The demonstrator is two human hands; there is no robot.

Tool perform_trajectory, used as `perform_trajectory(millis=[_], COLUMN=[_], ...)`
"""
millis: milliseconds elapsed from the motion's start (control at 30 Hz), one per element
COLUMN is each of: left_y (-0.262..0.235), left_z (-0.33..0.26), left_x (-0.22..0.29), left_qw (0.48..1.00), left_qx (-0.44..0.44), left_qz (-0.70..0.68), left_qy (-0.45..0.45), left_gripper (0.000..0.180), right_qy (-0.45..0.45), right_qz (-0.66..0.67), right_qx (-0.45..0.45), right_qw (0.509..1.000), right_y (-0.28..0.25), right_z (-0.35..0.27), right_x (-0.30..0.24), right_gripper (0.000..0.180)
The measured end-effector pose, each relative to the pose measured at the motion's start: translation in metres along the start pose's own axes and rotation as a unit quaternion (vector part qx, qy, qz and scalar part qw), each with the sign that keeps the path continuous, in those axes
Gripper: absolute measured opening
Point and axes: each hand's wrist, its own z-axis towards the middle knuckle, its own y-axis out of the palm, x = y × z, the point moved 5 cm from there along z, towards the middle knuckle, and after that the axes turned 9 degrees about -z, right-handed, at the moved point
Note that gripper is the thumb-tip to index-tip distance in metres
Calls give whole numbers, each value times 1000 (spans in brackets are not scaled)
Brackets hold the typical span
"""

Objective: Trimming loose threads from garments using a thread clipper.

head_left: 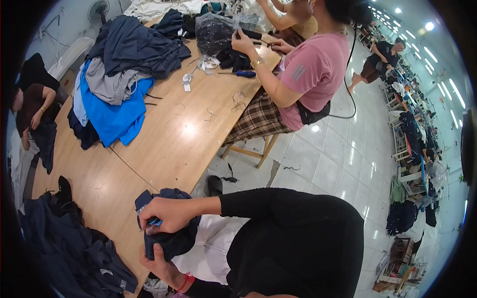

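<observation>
A dark navy garment (181,243) is bunched at the table's near edge, over a white cloth (211,241) on my lap. My left hand (160,263), with a red band at the wrist, grips the garment's lower edge between thumb and fingers. Just above it, my right hand (171,214) is closed round small blue-handled thread snips (153,223), held against the cloth. Most of the snips is hidden by my fingers, and the blades cannot be made out.
A wooden table (169,134) carries piled navy (134,44), grey and blue garments (117,114), with loose threads. More navy garments (64,243) lie at the near left. A pink-shirted co-worker (318,64) sits across the right edge; another person (35,109) works at left.
</observation>
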Motion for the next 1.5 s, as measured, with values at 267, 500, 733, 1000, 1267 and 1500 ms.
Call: perform_trajectory(millis=[267,500,733,1000,1267,1500], left_y=[31,25,31,25,-30,-5], left_z=[90,114,108,111,128,69], left_x=[-21,-62,-53,-64,-16,34], left_qw=[999,999,996,993,998,995], left_qx=[4,30,28,57,47,32], left_qz=[-45,-23,-4,43,40,50], left_qy=[4,-38,-87,-90,-16,76], left_gripper=[34,41,47,55,57,44], right_qy=[99,291,163,203,229,166], right_qz=[-153,-36,-313,-397,-427,-355], right_qx=[347,386,457,411,349,367], right_qw=[920,875,817,795,802,844], right_y=[-99,-151,-133,-122,-120,-117], right_z=[-29,-115,-112,-108,-90,-101], right_x=[95,178,165,162,168,175], right_gripper=[17,24,24,28,19,19])
